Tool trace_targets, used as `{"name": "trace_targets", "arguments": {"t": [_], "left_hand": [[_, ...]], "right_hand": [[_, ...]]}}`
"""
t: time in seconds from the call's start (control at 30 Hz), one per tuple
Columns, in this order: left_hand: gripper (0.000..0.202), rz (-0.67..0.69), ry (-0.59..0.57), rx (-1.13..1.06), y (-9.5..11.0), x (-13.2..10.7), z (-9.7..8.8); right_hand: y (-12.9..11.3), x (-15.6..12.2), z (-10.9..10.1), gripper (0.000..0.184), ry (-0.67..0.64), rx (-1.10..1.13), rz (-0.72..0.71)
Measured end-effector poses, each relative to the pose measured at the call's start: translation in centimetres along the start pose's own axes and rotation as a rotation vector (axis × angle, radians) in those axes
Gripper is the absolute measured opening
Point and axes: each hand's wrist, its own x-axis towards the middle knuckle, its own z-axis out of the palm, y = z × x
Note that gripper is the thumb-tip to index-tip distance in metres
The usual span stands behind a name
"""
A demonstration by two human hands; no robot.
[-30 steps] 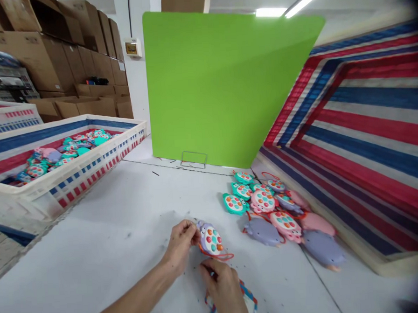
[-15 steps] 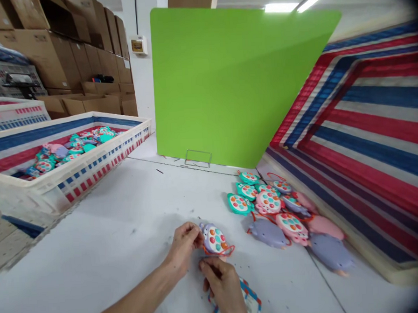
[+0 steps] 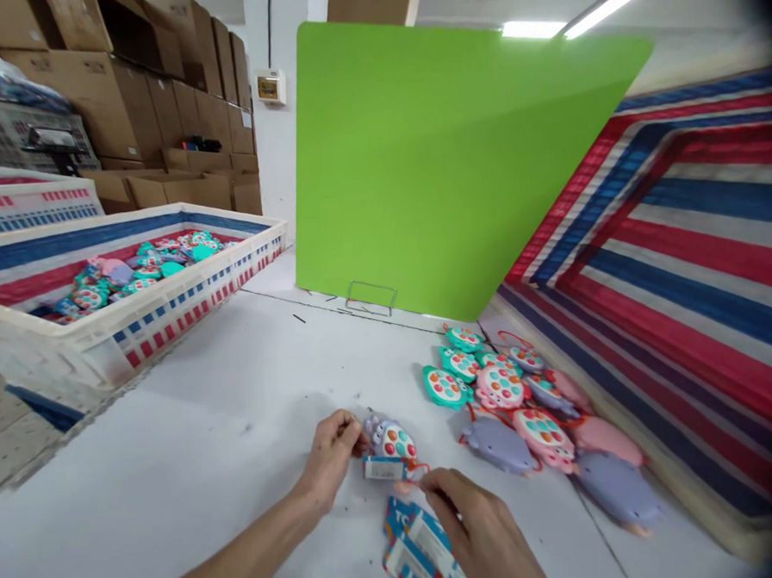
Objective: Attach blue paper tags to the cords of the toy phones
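Near the table's (image 3: 206,436) front edge, the left hand (image 3: 333,451) pinches the purple toy (image 3: 394,439); the right hand (image 3: 482,525), at 5 o'clock from it, pinches its orange cord (image 3: 416,471). A hard tug could snap it.

Right hand (image 3: 482,525) brought tag (image 3: 383,468) against purple toy (image 3: 391,439).

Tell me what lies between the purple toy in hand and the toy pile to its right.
Only a bare strip of white table, seen in the head view; the purple toy and the toy pile lie apart.
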Motion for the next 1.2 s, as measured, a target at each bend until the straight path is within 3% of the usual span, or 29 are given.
{"name": "trace_targets", "arguments": {"t": [0.1,0.2,0.3,0.47,0.57,0.97,1.2], "left_hand": [[0.017,0.026,-0.004,0.048,0.8,-0.2,-0.1],[0.018,0.042,-0.053,0.088,1.8,-0.7,0.2],[0.02,0.052,-0.148,0.146,3.2,-1.5,1.2],[0.017,0.054,-0.222,0.225,5.0,-2.9,2.7],[0.017,0.042,-0.285,0.169,5.2,-3.2,3.1],[0.019,0.062,-0.278,0.26,5.0,-3.0,3.3],[0.018,0.082,-0.261,0.366,5.1,-3.0,2.9]], "right_hand": [[-0.6,0.4,-0.9,0.019,0.055,0.052,-0.027],[-1.0,0.9,-1.2,0.016,0.168,0.216,0.036],[-1.1,1.4,-0.4,0.019,0.251,0.552,0.122],[-1.1,2.0,1.8,0.018,0.236,1.286,0.24],[-1.2,2.0,2.5,0.018,0.214,1.494,0.312],[-0.4,2.0,2.6,0.02,0.195,1.524,0.37],[0.0,1.7,2.5,0.019,0.182,1.218,0.253]]}}
